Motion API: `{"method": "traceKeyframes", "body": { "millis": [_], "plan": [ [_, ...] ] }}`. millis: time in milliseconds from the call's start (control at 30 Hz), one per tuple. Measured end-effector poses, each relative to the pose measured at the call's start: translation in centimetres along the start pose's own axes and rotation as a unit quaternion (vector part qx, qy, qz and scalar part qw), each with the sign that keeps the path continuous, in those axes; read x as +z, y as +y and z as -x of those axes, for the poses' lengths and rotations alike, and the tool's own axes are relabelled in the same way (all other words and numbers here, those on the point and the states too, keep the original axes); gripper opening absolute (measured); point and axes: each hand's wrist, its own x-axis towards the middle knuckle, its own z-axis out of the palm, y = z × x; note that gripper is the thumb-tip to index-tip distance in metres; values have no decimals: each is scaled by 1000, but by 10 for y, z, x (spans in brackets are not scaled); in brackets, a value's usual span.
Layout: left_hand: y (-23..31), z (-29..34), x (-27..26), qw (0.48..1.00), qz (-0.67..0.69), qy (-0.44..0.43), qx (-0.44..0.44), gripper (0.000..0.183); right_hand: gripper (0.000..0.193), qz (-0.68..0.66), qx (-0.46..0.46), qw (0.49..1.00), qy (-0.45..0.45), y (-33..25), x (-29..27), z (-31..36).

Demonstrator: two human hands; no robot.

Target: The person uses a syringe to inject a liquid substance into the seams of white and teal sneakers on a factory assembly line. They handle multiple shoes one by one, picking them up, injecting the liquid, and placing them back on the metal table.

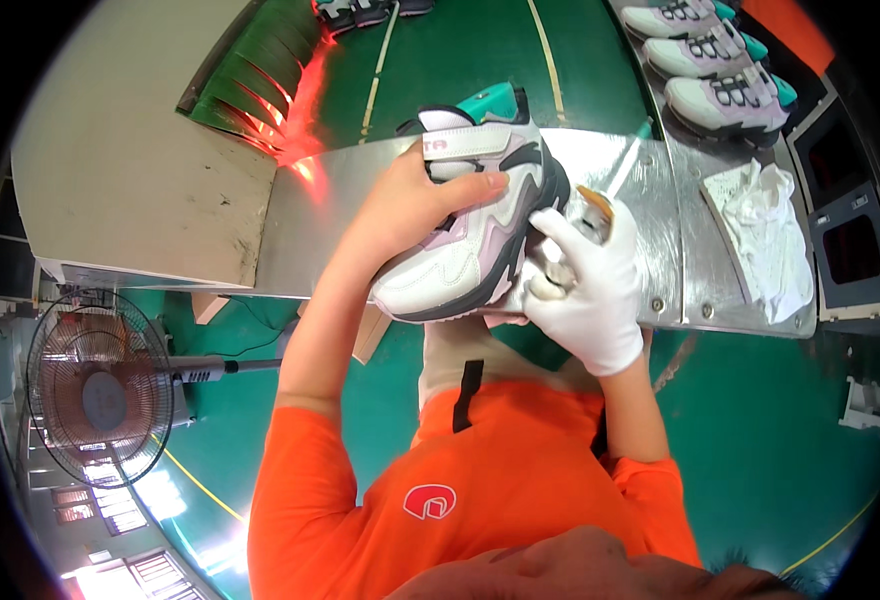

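One shoe (460, 265) over metal bench (298, 240), clasped in bare left hand (415, 205), apparently to turn its sole (557, 182) toward gloved right hand (598, 295) just beside. Fingers curled there; cannot tell around what, if anything.

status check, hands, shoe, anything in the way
Left hand bare, gripping shoe over metal table. Right hand gloved, beside sole, grip unclear. White cloth right, apart from shoe; no obstruction seen.
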Motion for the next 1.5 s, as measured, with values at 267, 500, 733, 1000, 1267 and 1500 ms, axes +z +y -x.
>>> {"method": "traceKeyframes", "body": {
  "millis": [267, 500, 733, 1000, 1267, 1500],
  "plan": [
    [6, -85, -40, 996, -68, 49, 16, 61, 99, 56, 69, 991, 105, 57, -48, 11],
    [25, -277, -71, 930, -321, 153, 91, 87, 106, 61, 286, 950, 112, 87, -63, 18],
    [19, -500, -53, 938, -249, 208, 124, 102, 103, 82, 324, 937, 103, 105, -60, 21],
    [-34, -510, 45, 885, -418, 170, 118, 135, 99, 95, 370, 918, 105, 101, -65, 14],
    [60, -492, 125, 940, -205, 38, 269, 73, 103, 21, 371, 916, 149, 96, -61, 32],
    [65, -447, 157, 986, 81, -143, -38, 57, 95, 34, 287, 943, 164, 85, -76, 9]
  ]
}}
